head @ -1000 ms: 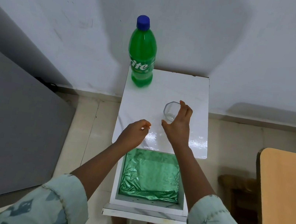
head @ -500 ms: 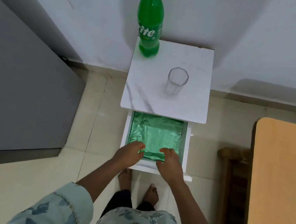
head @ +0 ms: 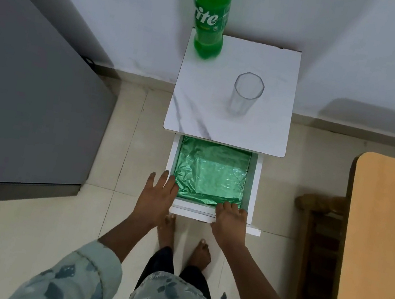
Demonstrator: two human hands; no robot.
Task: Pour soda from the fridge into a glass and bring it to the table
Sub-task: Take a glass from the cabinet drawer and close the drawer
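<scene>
A green soda bottle (head: 210, 19) stands upright at the back left corner of the white marble-top cabinet (head: 197, 113), its cap cut off by the frame's top edge. An empty clear glass (head: 245, 93) stands upright in the middle right of that top. Below it, the white drawer (head: 255, 179) is pulled out, lined with shiny green foil (head: 210, 174). My left hand (head: 158, 196) lies flat with fingers spread at the drawer's front left corner. My right hand (head: 230, 219) rests palm down on the drawer's front edge. Neither hand holds anything.
A grey fridge (head: 26, 96) fills the left side. A wooden table (head: 383, 243) runs along the right edge, with a dark wooden chair (head: 318, 246) beside it. My bare feet (head: 184, 240) stand on the tiled floor in front of the drawer.
My right hand let go of the glass on the top. Both hands came down to the drawer's front edge, and the left hand's fingers spread out. The camera tilted downward.
</scene>
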